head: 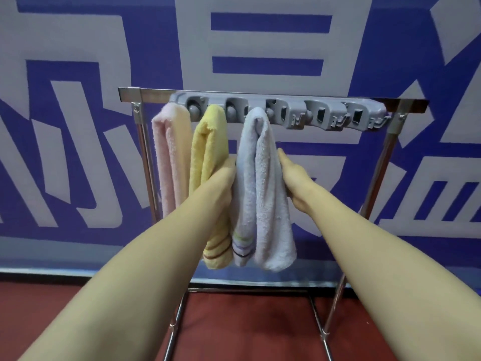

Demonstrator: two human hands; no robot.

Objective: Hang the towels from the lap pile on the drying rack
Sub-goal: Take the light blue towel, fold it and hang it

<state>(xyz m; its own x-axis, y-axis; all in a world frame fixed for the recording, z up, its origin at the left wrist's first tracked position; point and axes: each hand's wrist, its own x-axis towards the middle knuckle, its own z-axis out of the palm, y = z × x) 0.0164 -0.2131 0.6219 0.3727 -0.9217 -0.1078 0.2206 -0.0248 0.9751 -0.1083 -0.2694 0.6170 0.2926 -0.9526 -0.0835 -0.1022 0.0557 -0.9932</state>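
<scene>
We face a metal drying rack (145, 162) that stands on a red floor (247, 329) in front of a blue and grey patterned wall (260, 43). A grey plastic holder strip (281, 110) with a row of clip slots runs along the rack's top bar.

Three towels hang from the strip, side by side at its left end. The pink towel (170, 157) occupies the leftmost slot, the yellow towel (208, 157) the second, and the pale lavender towel (260, 183) the third. Each hangs folded over, with both ends pointing down. The yellow and lavender towels touch along their lower halves.

The two slots to the right of the lavender towel carry nothing.

Our left hand (223, 178) rests against the left side of the lavender towel, between it and the yellow towel. Our right hand (291, 173) presses flat against the towel's right side, fingers extended. We judge that both hands are steadying or smoothing this towel, not gripping it firmly; whether the left-hand fingers close on the cloth we cannot tell.

The lap pile lies outside the view, so we cannot confirm how many towels remain. We judge the task to be at least three towels complete, with the third being settled and rack capacity left for two more.
</scene>
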